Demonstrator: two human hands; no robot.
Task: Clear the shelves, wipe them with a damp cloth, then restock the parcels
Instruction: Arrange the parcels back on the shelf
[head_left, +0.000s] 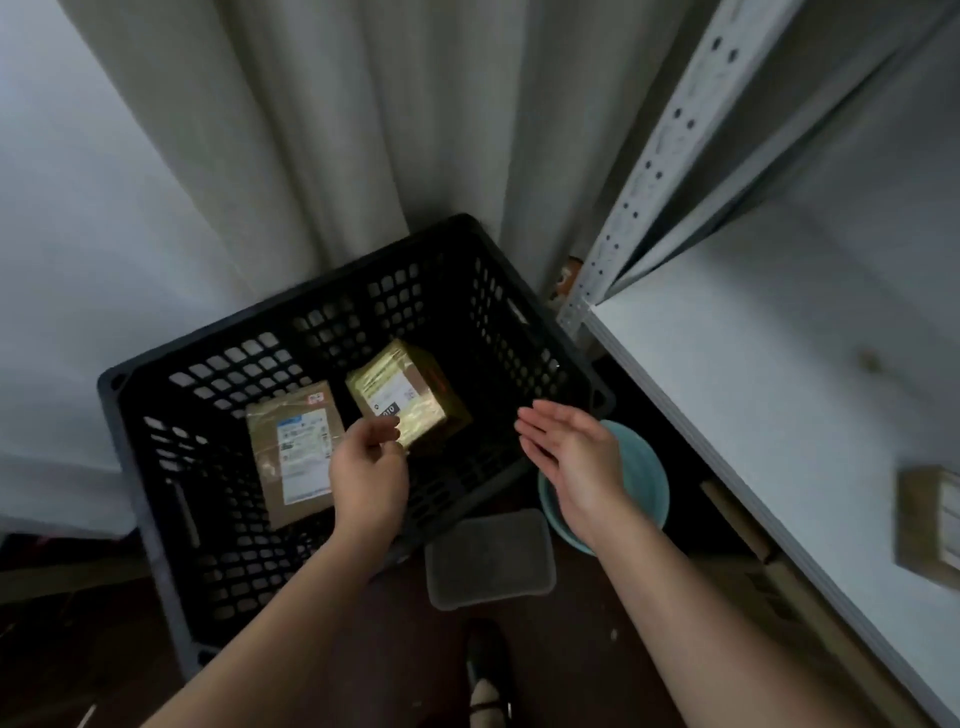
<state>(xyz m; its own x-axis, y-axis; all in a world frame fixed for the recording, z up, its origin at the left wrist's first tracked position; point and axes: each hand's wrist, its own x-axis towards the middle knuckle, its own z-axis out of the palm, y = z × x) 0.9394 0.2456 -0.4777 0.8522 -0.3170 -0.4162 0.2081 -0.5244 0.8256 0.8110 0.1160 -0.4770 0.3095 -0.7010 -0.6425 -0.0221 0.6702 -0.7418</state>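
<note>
Two parcels lie in the black crate (156, 410) below the hands. The taped box (408, 395) sits tilted just ahead of the left hand (369, 467), whose loosely curled fingers hover at its near corner — whether they touch it I cannot tell, and they hold nothing. The flat box (293, 452) lies just left of that hand, partly under its wrist. The right hand (569, 457) is spread open with straight fingers, empty, over the crate's right rim. Under its wrist stands a teal bowl (647, 483); between the forearms, on the dark floor, lies a grey lidded tub (491, 558). To the right of the right arm runs a white shelf (753, 374) — a third box (930, 525) rests on it, well apart from both hands. A pale curtain (332, 130) hangs beyond the crate.
</note>
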